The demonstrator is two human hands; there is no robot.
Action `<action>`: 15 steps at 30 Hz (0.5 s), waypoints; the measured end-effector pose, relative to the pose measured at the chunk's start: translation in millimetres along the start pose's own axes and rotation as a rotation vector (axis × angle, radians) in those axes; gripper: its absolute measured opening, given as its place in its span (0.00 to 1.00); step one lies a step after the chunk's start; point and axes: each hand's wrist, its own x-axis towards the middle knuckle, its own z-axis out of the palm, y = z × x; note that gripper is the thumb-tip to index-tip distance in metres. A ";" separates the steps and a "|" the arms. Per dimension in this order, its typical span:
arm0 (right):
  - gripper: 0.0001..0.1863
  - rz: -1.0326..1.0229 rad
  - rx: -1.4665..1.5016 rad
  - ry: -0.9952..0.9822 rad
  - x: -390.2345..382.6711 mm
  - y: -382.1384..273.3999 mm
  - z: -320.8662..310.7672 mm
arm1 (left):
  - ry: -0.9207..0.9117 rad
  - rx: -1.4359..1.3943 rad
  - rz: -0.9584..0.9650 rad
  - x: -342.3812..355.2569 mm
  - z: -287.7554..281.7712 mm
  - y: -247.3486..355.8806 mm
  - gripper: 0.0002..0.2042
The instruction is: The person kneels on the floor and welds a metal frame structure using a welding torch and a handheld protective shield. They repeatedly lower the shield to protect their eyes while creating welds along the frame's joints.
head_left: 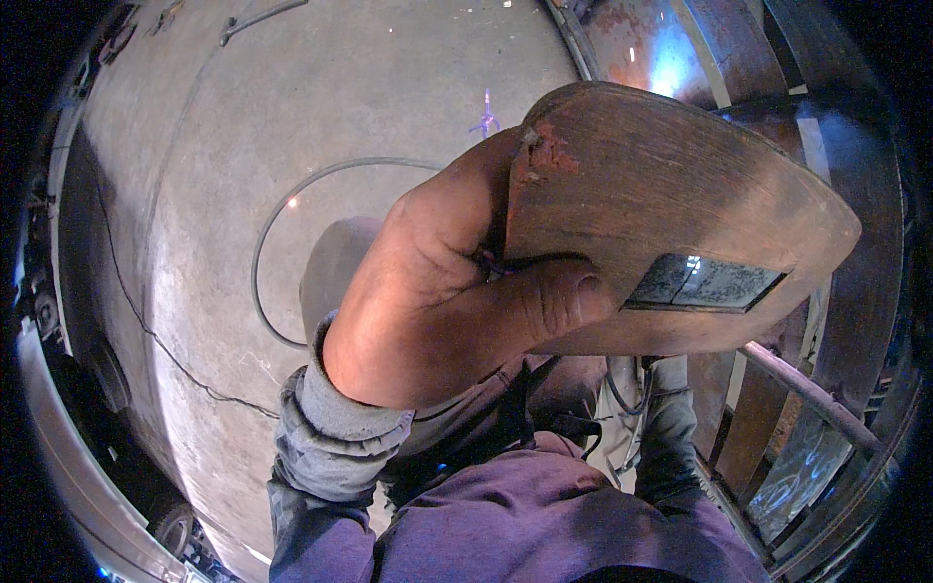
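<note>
My left hand (457, 282) is wrapped round the near left edge of a welding hand shield (671, 185), its thumb lying over the face. The shield is a brown, wood-like curved plate with a chipped reddish patch at its upper left corner. A small dark rectangular window (719, 282) is set in it, with pale reflections on the glass. Of my right arm only the grey sleeve (671, 418) shows, below the shield; the right hand itself is hidden behind the plate. Past the shield's top edge a bright blue-white glow (671, 73) lights rusty metal.
On the right, long metal bars (812, 398) and rusty flat strips (768, 398) form a frame beside me. A grey cable (260, 262) curves over the concrete floor (224, 194), and a thin dark cord (155, 340) runs further left. A wheel (173, 530) stands at the lower left.
</note>
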 end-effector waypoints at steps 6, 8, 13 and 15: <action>0.27 -0.056 0.235 0.122 -19.9 -14.6 -23.1 | 0.089 0.011 -0.018 3.0 3.7 -0.4 0.28; 0.27 0.096 0.502 0.020 -30.8 -44.5 -51.0 | 0.198 -0.067 0.048 5.2 7.7 -3.0 0.27; 0.21 0.059 0.658 0.216 -32.5 -80.7 -66.4 | 0.421 -0.147 0.291 12.8 -4.9 -11.8 0.25; 0.23 0.073 0.666 0.213 -32.6 -73.7 -60.8 | 0.558 -0.144 0.324 17.5 -0.1 -11.2 0.24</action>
